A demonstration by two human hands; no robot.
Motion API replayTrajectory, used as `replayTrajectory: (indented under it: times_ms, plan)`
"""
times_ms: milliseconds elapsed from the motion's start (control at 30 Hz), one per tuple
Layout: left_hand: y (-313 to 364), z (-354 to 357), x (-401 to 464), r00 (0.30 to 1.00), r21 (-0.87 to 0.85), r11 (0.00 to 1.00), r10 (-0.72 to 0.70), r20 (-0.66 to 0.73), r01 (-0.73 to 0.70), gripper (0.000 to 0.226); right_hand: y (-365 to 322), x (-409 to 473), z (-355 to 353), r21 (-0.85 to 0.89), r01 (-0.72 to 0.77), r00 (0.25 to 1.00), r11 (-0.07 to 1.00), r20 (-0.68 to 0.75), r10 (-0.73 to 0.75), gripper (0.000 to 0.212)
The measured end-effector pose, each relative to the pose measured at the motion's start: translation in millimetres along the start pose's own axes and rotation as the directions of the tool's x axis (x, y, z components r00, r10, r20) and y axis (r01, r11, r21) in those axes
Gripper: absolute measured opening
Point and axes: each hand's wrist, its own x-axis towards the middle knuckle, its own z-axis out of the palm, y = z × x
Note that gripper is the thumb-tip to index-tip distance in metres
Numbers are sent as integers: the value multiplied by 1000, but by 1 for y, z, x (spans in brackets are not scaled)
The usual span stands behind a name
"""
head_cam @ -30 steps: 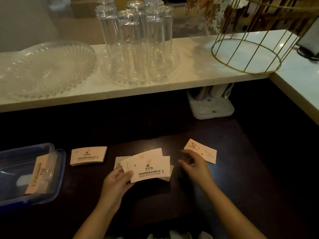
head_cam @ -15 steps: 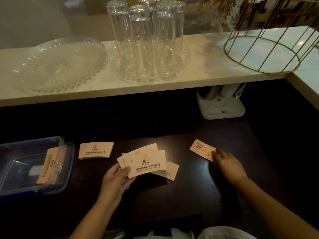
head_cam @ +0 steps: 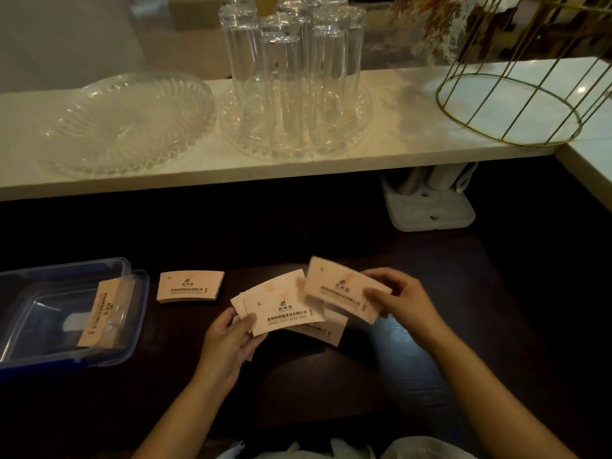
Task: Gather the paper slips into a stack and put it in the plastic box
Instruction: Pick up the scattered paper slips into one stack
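My left hand grips a fanned bunch of pale orange paper slips above the dark table. My right hand pinches a single slip and holds it over the right end of that bunch. One more slip lies on the table beneath them. A neat stack of slips rests on the table to the left. The clear plastic box with a blue rim stands at the far left, and a few slips lie inside it.
A white counter runs above the dark table, carrying a glass dish, a tray of upturned glasses and a gold wire basket. A white plastic holder sits under the counter's edge.
My right hand picked the lone slip off the table at the right and carried it left over the bunch in my left hand.
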Motion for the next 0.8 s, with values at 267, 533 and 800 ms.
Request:
replayTrajectory:
  times_ms: [267,533,800]
  plan:
    - [5,5,-8,998,4,999,53,40,-53,24,-4,7,41,-190,-14,997,982,76,29,26]
    - [4,5,-15,997,44,996,82,5,-82,28,1,5,70,-287,5,1000,958,-1,-5,34]
    - [5,-3,-14,998,9,1000,-1,59,1,29,9,7,82,120,-188,978,975,118,174,31]
